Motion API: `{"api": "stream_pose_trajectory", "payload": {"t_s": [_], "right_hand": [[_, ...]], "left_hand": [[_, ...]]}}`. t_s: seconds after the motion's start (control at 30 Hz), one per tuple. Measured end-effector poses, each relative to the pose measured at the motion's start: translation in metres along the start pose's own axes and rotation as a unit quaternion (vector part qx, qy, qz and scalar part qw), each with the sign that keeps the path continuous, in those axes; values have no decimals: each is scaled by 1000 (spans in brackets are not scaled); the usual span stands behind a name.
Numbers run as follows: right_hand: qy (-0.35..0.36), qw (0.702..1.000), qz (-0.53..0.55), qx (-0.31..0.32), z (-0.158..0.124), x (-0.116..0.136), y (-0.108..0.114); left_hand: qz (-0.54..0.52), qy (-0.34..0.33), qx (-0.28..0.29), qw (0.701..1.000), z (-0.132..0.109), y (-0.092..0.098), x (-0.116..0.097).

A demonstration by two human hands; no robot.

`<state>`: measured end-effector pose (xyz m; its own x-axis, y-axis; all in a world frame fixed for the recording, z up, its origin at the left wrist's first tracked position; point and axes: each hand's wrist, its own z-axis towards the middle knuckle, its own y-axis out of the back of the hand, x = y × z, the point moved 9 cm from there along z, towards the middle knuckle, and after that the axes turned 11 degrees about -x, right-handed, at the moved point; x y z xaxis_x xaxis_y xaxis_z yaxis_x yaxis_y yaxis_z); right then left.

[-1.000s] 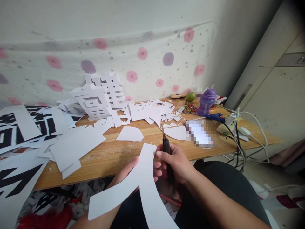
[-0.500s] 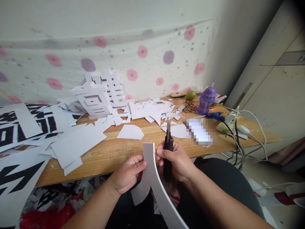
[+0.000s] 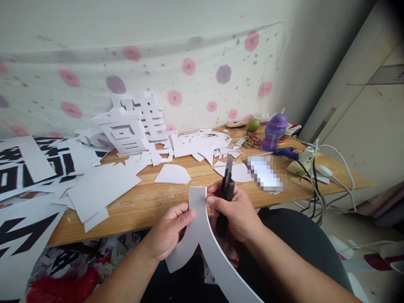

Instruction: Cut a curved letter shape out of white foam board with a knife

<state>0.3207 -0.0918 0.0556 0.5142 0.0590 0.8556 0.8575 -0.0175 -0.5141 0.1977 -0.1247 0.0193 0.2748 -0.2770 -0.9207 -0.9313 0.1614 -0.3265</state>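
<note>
A white foam board piece, shaped like a forked stroke with long curved legs, is held upright over my lap, just in front of the table edge. My left hand pinches its left side, thumb on the face. In my right hand is a black utility knife, its blade out and pointing up and away. The thumb and index finger of that hand also touch the piece's upper right edge. The blade is apart from the board. The far ends of the legs run out of view or behind my arm.
The wooden table bears white offcuts, a raised foam character and printed sheets at left. A purple bottle, a blurred phone, blue-handled pliers and a power strip with cables stand or lie at right.
The knife has tilted slightly to the right, with its blade now seen broader. The forked foam piece has turned a little, its lower legs spreading wider in view. Both hands keep their holds.
</note>
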Motion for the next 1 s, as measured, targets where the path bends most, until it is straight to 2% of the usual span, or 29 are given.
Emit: {"api": "stream_pose_trajectory", "payload": {"t_s": [0.27, 0.63, 1.0], "right_hand": [[26, 997, -51, -50, 4, 7, 8], [26, 994, -95, -42, 8, 6, 13], [13, 996, -92, -14, 6, 1, 4]], "left_hand": [[31, 14, -31, 999, 0, 3, 3], [-17, 13, -62, 998, 2, 4, 4], [-9, 12, -62, 998, 1, 4, 8]]}}
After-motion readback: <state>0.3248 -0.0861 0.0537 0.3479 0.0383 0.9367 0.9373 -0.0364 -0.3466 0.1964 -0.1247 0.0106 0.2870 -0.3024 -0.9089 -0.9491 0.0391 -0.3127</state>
